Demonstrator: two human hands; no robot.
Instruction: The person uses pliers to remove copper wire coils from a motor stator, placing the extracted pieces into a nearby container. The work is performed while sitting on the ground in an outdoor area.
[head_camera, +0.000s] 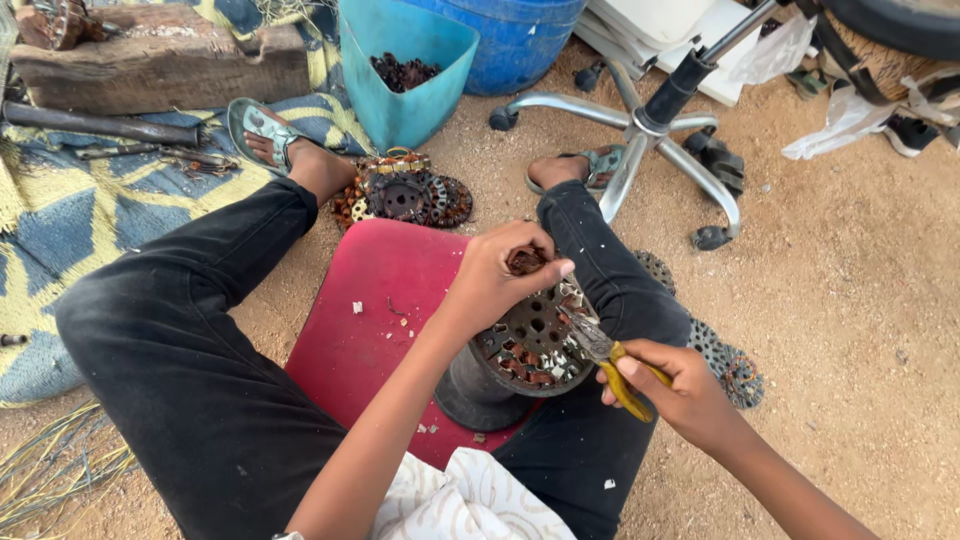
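**A:** So where's the motor stator (535, 340) sitting?

**B:** It's propped tilted on a dark round stand (470, 390), right at the near edge of the red cushion (370, 300), between the knees. It's a round perforated metal disc, with coppery windings seen around its rim.

**A:** And the hands?

**B:** The far edge of the stator is clamped by the left hand (495, 280), fingers curled over a clump of brown winding at the top. The right hand (670, 385) is wrapped tight around yellow-handled pliers (610, 360), and the nose is pressed against the right rim of the disc. Whether anything is pinched in the jaws can't be made out.

**A:** What else is lying around?

**B:** More stators are piled on the sand just beyond the cushion (405, 195), and a couple more are half hidden behind the right leg (725, 365). Farther off, a teal bin (400, 90) with dark scrap in it is seen, a blue barrel (510, 40) behind it, and an office chair base (640, 140) to the right. A blue and yellow mat (70, 220) is spread on the left, with a wood block (160, 60) at its far end.
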